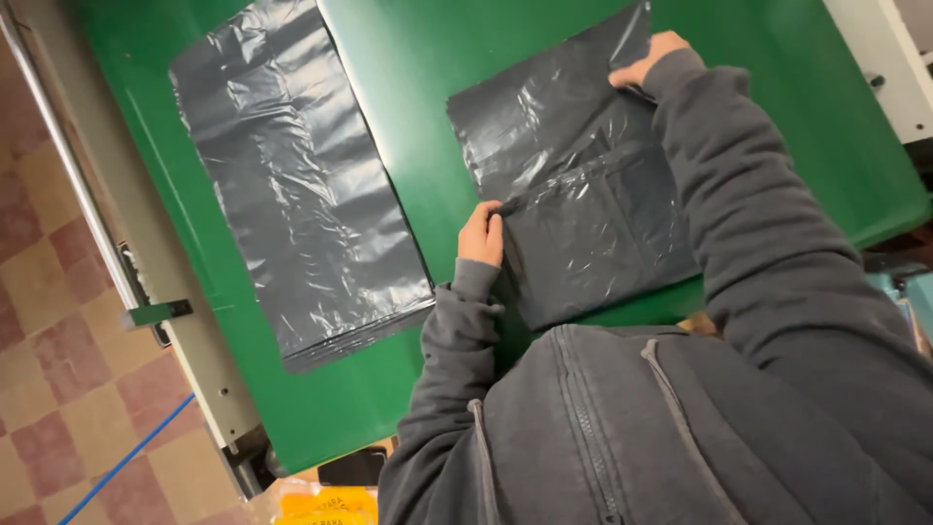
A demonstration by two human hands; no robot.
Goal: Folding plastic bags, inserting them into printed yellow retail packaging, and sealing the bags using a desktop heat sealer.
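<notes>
Grey hoodie point(622, 428) fills the lower right of the frame. Left hand point(481, 236), fingers curled, pinches the near-left edge of a dark bag point(573, 204) at centre; right hand point(649, 58) grips its far corner at top. Both bag and a flat stack point(292, 185), upper left, lie on the green surface point(418, 117).

Your right hand point(649, 60) shows only its knuckles and the back — the fingertips are tucked under the far corner of the dark grey folded plastic bag point(573, 185), so you cannot tell how they grip. Your grey sleeve and hooded jacket point(622, 418) cover the bag's near edge and right side. The long stack of flat dark grey plastic bags point(292, 185) runs off the top of the frame. The orange printed packet point(326, 506) is cut by the bottom edge — its markings too small to tell.
</notes>
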